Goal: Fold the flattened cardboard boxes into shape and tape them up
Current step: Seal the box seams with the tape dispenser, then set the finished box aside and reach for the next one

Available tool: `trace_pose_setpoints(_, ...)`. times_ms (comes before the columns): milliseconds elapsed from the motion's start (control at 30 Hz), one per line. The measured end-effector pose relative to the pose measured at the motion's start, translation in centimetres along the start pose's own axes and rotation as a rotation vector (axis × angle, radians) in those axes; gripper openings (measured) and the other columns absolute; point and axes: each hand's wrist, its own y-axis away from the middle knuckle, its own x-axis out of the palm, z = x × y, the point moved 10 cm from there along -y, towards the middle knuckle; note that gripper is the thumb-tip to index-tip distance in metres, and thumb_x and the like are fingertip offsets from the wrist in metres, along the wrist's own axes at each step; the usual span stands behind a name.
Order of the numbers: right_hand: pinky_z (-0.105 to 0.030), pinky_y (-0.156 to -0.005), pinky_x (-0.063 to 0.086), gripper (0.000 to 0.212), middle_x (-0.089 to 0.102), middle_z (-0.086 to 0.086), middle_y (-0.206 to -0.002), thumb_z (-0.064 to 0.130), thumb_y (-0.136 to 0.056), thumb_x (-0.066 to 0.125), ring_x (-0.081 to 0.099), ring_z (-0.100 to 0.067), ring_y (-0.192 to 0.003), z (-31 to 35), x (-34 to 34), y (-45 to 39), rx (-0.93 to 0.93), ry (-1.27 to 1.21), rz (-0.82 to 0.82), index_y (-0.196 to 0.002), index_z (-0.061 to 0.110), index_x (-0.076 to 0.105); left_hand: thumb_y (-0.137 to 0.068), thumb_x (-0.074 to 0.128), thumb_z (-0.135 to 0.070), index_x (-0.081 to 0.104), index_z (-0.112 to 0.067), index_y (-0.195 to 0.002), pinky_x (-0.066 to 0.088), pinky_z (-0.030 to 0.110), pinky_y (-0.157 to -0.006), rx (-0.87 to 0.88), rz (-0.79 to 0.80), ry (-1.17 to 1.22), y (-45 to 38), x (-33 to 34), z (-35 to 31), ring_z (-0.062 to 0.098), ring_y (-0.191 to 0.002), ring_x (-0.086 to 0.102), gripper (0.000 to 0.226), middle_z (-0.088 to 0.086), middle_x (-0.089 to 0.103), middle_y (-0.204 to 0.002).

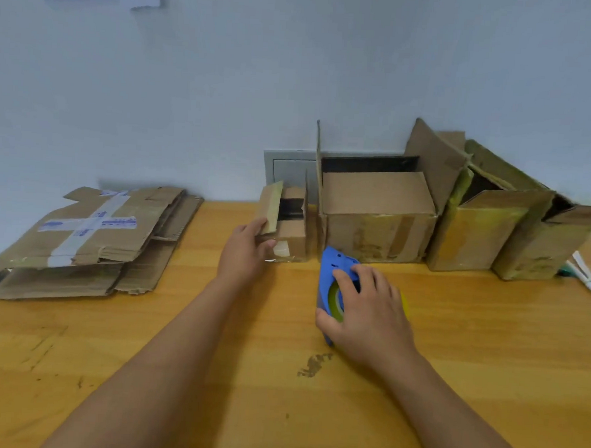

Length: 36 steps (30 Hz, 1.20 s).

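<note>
A small cardboard box (pixel 292 234) stands at the back of the wooden table (pixel 176 371), its top flaps up. My left hand (pixel 246 252) holds its left side, thumb against the front face. To its right a blue tape dispenser (pixel 334 270) with a yellowish roll lies on the table, and my right hand (pixel 368 310) grips it from above. A stack of flattened cardboard boxes (pixel 91 240), the top one crossed with white tape, lies at the far left.
Three folded boxes line the wall at the right: a medium one (pixel 376 217), a yellow-taped one (pixel 475 233) and a tilted one (pixel 543 247). White markers (pixel 585 276) lie at the far right. A grey panel (pixel 286 168) sits in the wall behind.
</note>
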Motion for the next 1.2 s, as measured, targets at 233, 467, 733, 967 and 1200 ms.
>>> trace_pose_setpoints(233,-0.045,-0.117,0.022,0.082,0.024,-0.002,-0.157,0.073,-0.08,0.026,0.016,-0.025,-0.146,-0.2,0.2,-0.1,0.013,-0.013,-0.009,-0.15,0.031,0.03,-0.096,0.063,-0.032,0.04,-0.027,-0.149,0.042,0.033,-0.089,0.015,0.007,0.022,-2.5,2.1,-1.7,0.027,-0.124,0.052,0.058,0.008,0.053,-0.14)
trace_pose_setpoints(467,-0.043,-0.116,0.024,0.084,0.026,0.0,-0.156,0.075,-0.077,0.023,0.019,-0.023,-0.145,-0.6,0.1,0.0,0.031,-0.013,-0.019,-0.149,0.033,0.031,-0.093,0.066,-0.042,0.029,-0.028,-0.154,0.041,0.04,-0.106,0.041,0.018,0.077,-0.3,1.0,-1.5,0.024,-0.139,0.041,0.073,0.003,0.042,-0.153)
trace_pose_setpoints(733,-0.048,-0.122,0.013,0.072,0.03,-0.005,-0.158,0.066,-0.088,0.044,0.016,-0.028,-0.15,3.8,-1.9,-0.2,-0.04,0.114,-0.086,-0.148,0.028,0.037,-0.095,0.059,-0.034,0.042,-0.02,-0.148,0.037,0.042,-0.108,0.096,-0.167,-0.247,4.2,-8.3,3.3,0.027,-0.135,0.039,0.057,0.009,0.045,-0.147)
trace_pose_setpoints(967,-0.041,-0.123,0.004,0.067,0.01,0.003,-0.166,0.06,-0.097,0.041,-0.003,-0.02,-0.154,17.8,5.2,-0.1,-0.418,-0.131,0.193,-0.156,0.034,0.021,-0.089,0.062,-0.026,0.045,-0.015,-0.144,0.031,0.048,-0.115,-0.035,-0.288,-0.454,6.7,-17.3,10.5,0.031,-0.138,0.035,0.059,0.012,0.044,-0.148)
trace_pose_setpoints(1200,-0.038,-0.123,0.002,0.07,0.01,0.006,-0.167,0.073,-0.094,0.024,0.003,-0.018,-0.154,18.4,9.9,-1.0,-0.408,-0.078,0.274,-0.155,0.037,0.024,-0.091,0.056,-0.028,0.024,-0.022,-0.155,0.015,0.046,-0.122,-0.14,-0.156,-0.516,5.6,-18.2,16.1,0.028,-0.151,0.013,0.071,0.007,0.02,-0.163)
